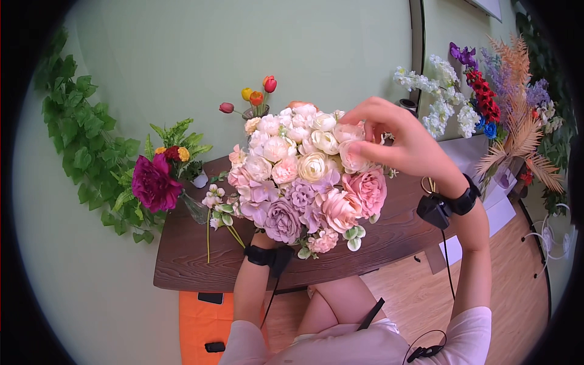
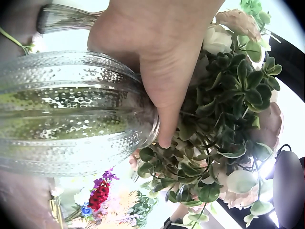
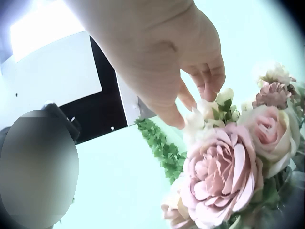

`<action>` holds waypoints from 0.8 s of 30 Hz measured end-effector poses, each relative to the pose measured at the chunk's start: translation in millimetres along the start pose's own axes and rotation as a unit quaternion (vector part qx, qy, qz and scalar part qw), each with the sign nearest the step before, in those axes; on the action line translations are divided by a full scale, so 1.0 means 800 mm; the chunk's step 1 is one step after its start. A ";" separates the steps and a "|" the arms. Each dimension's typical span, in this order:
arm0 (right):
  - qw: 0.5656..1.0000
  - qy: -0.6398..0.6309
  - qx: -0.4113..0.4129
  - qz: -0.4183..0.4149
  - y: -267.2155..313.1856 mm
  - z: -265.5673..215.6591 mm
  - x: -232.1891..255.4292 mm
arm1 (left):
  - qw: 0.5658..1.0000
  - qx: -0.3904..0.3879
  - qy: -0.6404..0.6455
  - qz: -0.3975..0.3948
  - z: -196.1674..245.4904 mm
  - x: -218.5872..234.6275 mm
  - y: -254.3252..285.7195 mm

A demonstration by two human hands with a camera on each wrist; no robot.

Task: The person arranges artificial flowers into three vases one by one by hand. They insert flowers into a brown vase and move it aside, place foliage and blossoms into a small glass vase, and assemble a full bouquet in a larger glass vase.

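A large bouquet [image 1: 298, 164] of cream, pink and lilac roses fills the middle of the head view above the dark wooden table. Under the blooms, mostly hidden in that view, my left hand [image 2: 152, 52] grips the neck of a ribbed clear glass vase [image 2: 71, 114], its thumb lying along the rim. Green leaves [image 2: 209, 138] spread beside this thumb. My right hand [image 1: 395, 137] is at the upper right of the bouquet, thumb and fingers spread about a pale pink rose [image 1: 353, 157]. In the right wrist view, its fingertips [image 3: 209, 93] touch small white blossoms above a bigger pink rose [image 3: 221, 174].
On the table [image 1: 188, 261], left of the bouquet, lie loose stems with small pale flowers [image 1: 213, 201]. A small vase with a magenta flower [image 1: 157, 182] stands further left, tulips [image 1: 257, 97] behind. Tall flower arrangements [image 1: 486, 103] rise at the right. Ivy [image 1: 85, 140] hangs on the wall.
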State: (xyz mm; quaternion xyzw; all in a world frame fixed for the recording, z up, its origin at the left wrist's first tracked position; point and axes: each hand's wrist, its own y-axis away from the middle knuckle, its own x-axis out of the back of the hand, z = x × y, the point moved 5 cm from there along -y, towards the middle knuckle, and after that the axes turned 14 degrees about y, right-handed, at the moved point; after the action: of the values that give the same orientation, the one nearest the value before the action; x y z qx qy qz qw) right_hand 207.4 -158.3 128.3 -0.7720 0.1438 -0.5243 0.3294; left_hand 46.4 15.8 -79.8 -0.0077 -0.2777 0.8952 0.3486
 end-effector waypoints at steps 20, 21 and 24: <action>0.999 -0.032 -0.027 0.004 0.018 0.019 -0.025 | 0.997 0.001 -0.036 -0.070 -0.003 -0.007 0.008; 0.999 -0.031 -0.028 0.004 0.020 0.017 -0.027 | 0.997 0.002 -0.037 -0.074 -0.002 -0.008 0.009; 0.999 -0.015 -0.046 0.018 0.024 0.011 -0.034 | 0.995 0.003 -0.042 -0.087 -0.001 -0.014 -0.005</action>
State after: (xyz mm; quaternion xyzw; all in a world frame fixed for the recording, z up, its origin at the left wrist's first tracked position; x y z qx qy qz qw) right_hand 206.9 -154.2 94.2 -0.7916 0.1765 -0.4992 0.3051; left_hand 57.4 11.9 -80.7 0.0552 -0.2893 0.8615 0.4136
